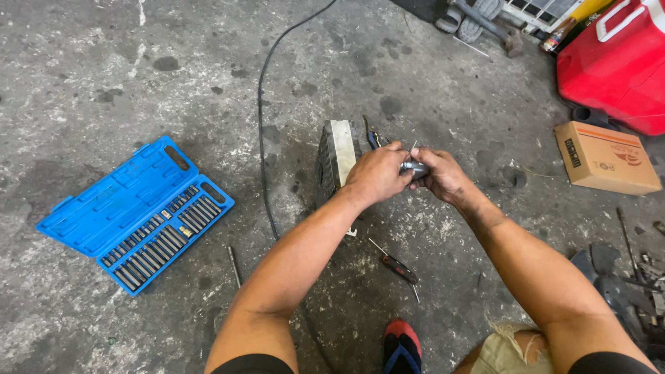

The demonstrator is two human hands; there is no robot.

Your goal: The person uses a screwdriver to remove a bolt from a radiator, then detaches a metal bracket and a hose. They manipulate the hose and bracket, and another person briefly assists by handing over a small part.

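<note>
Both hands (377, 173) (443, 176) grip small shiny metal part (415, 167).

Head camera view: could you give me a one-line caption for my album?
Both hands, left hand and right hand, grip a small metal part above a stained floor, blue bit case open nearby.

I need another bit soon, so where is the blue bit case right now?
In the head view, the blue bit case lies open on the concrete floor at the person's left, beyond the black cable and away from the left hand.

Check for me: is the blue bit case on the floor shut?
No, the blue bit case lies open on the concrete floor, its rows of bits showing, left of both hands.
</note>
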